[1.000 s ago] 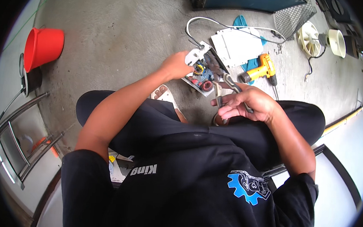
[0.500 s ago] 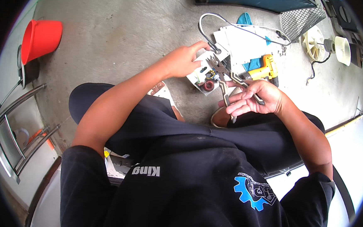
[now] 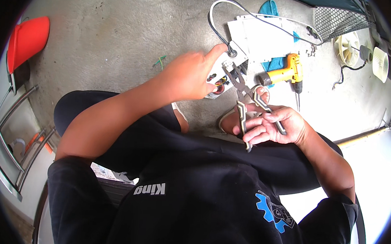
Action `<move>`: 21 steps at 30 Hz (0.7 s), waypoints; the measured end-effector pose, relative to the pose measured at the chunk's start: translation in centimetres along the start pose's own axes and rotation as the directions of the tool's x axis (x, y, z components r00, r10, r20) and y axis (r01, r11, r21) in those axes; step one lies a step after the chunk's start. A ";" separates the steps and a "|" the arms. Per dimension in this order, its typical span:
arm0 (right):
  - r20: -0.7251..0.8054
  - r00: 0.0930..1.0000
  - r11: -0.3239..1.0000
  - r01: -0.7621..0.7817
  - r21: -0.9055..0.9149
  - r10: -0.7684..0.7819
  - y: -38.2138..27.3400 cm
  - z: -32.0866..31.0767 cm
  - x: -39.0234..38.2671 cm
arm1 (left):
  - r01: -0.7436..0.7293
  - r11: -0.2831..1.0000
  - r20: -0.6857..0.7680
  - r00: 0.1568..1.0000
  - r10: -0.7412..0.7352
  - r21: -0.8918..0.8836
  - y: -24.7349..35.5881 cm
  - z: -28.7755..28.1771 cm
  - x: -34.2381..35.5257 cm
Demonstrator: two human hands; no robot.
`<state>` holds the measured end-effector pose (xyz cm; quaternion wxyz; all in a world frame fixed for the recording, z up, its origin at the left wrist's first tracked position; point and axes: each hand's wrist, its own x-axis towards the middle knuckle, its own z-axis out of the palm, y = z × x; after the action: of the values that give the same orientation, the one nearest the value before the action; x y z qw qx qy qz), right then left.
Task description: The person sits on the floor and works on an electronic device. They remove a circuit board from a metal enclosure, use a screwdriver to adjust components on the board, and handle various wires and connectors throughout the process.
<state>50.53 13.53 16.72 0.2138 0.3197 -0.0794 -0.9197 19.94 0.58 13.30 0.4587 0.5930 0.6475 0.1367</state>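
My left hand (image 3: 187,74) grips a white-panelled electronic housing (image 3: 240,53), thumb and index finger along its left side. Part of its board, with coloured wires and a red-rimmed coil (image 3: 219,88), shows beside my thumb. My right hand (image 3: 273,127) holds grey-and-black pliers (image 3: 240,85) with their handles spread apart. The jaws point into the housing, near where a looped white-and-black cord (image 3: 230,48) enters; whether they touch anything is unclear. Just right of the housing lies a yellow drill (image 3: 284,74), near a blue cloth (image 3: 273,64).
White panels (image 3: 259,34) lie beyond the housing. A mesh sheet (image 3: 336,21), fan wheels (image 3: 345,46) and a dark cable sit at the back right. A red bucket (image 3: 25,42) stands at the left near metal rails (image 3: 10,146). Concrete floor (image 3: 120,37) surrounds these.
The view has shifted. My left hand now covers more of the housing's left part, index finger extended toward the cord entry. The pliers' jaws are nearer that entry, and their handles look wider apart.
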 end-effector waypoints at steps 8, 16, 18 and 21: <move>-0.026 0.999 0.999 -0.038 0.001 0.038 0.2 1.0 0.1 | -0.202 0.974 -0.036 0.978 0.207 0.107 -1.4 0.1 1.1; -0.062 0.998 1.000 -0.025 0.004 0.026 -0.2 1.5 -0.3 | -0.231 0.959 -0.043 0.970 0.241 0.167 -1.4 0.5 2.3; -0.038 0.999 0.999 -0.012 0.036 0.013 -0.2 1.3 -0.6 | -0.255 0.950 -0.052 0.962 0.268 0.180 -1.2 0.5 2.5; 0.014 0.999 0.996 -0.033 0.085 0.032 -0.1 0.5 -0.6 | -0.165 0.978 0.002 0.986 0.167 0.125 -0.6 0.2 1.9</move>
<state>50.62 13.88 17.41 0.2142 0.3213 -0.1252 -0.9139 19.90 2.02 11.98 0.4048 0.6719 0.6051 0.1363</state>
